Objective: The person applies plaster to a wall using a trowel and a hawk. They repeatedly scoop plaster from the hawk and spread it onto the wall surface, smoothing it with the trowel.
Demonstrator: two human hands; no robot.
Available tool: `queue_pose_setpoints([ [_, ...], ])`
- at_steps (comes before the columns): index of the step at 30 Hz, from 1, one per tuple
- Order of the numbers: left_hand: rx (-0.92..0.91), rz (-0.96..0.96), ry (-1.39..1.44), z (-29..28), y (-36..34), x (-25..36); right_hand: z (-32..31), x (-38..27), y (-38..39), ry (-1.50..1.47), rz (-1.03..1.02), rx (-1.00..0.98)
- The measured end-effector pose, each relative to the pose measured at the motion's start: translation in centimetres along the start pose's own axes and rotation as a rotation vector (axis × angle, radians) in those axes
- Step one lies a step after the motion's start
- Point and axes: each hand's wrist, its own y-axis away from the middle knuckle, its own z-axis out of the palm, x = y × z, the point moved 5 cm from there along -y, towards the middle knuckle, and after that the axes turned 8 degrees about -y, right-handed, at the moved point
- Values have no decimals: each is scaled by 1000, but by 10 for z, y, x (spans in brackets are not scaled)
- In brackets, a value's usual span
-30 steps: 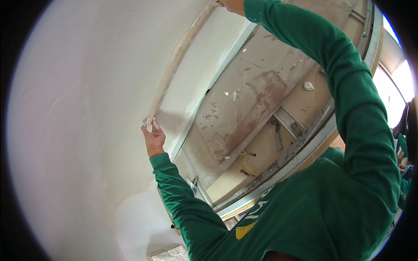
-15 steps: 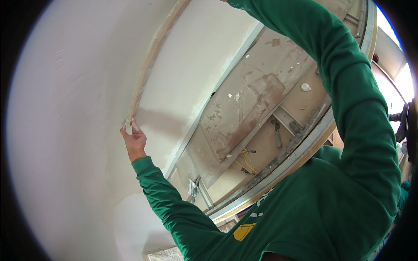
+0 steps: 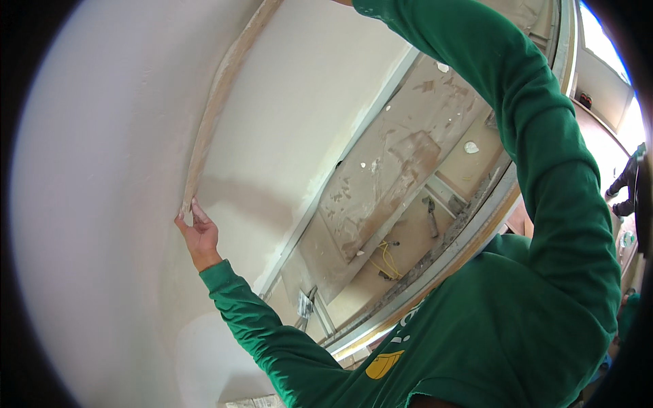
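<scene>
My left hand (image 3: 201, 236), in a green sleeve, grips the lower end of a long pale straightedge (image 3: 214, 105) between thumb and fingers. The straightedge lies along the white plastered wall (image 3: 88, 170) and runs out of view at the top. My right arm reaches up across the right side. Only a sliver of my right hand (image 3: 345, 3) shows at the top edge, near the straightedge's upper part; its fingers are out of view.
A dusty board (image 3: 381, 177) carries white debris, beside metal channels (image 3: 445, 194), a yellow cable (image 3: 386, 262) and a grey tool (image 3: 432, 217). A long curved rail (image 3: 503, 194) borders them. A person's dark-clad legs (image 3: 620, 183) show at the right edge.
The straightedge and my left hand have shifted left across the wall, the hand slightly downward lately. My right hand has moved left and mostly out of the top of the picture.
</scene>
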Motion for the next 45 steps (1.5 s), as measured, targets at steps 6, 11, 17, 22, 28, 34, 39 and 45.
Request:
queue_pose_setpoints([
  [6, -170, 28, 43, -2, 14, 27, -53, -63, 40, -830, 413, 215],
  [11, -385, 233, -147, -6, 46, 38, -85, -64, 52, -1131, 214, 202],
  [17, -253, 275, -288, -80, 104, -4, -73, 21, 157, -1337, 340, 94],
  [22, -103, 149, -638, -139, 103, -123, -89, 126, 213, -818, 450, 140],
  [28, -71, -324, -249, -157, 72, -239, -67, 190, 215, -794, 823, 126],
  [34, -54, -392, -266, -148, 14, -291, -49, 277, 187, -622, 717, -18],
  [39, 2, -447, -254, -165, -21, -332, -12, 333, 172, -609, 559, -127],
  [45, -89, -436, -275, -118, -65, -388, -38, 426, 132, -34, 176, -102],
])
